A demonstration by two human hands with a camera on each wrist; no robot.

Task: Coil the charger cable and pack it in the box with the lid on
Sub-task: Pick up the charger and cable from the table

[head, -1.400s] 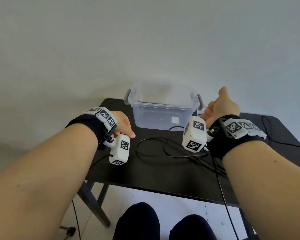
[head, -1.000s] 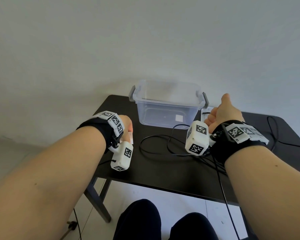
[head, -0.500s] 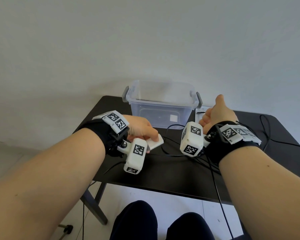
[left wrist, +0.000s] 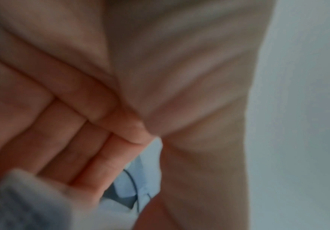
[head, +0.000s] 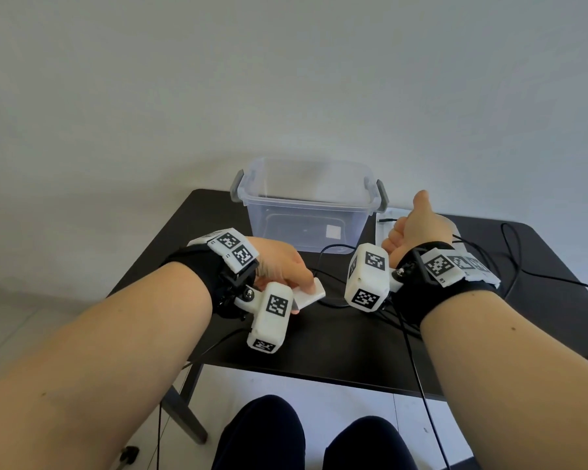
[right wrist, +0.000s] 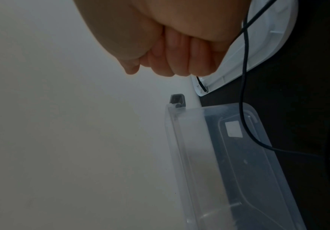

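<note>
A clear plastic box (head: 306,212) stands open at the back of the black table (head: 336,344). Its white lid (head: 384,228) lies flat to the right of it. My left hand (head: 299,283) pinches the white charger brick (head: 308,295) just above the table, in front of the box. The black charger cable (head: 333,249) lies in loose loops between my hands. My right hand (head: 398,235) is a fist with the thumb up, beside the box's right end. In the right wrist view a short cable tip (right wrist: 201,84) sticks out of that fist, over the lid (right wrist: 258,46).
More black wires (head: 523,266) trail over the right side of the table and off its front edge. The wall rises right behind the box. My knees (head: 262,435) are below the table's front edge. The left wrist view is blurred, mostly fingers.
My left hand took the charger brick from the table's left side and carried it right, toward the middle. My right fist has stayed beside the box.
</note>
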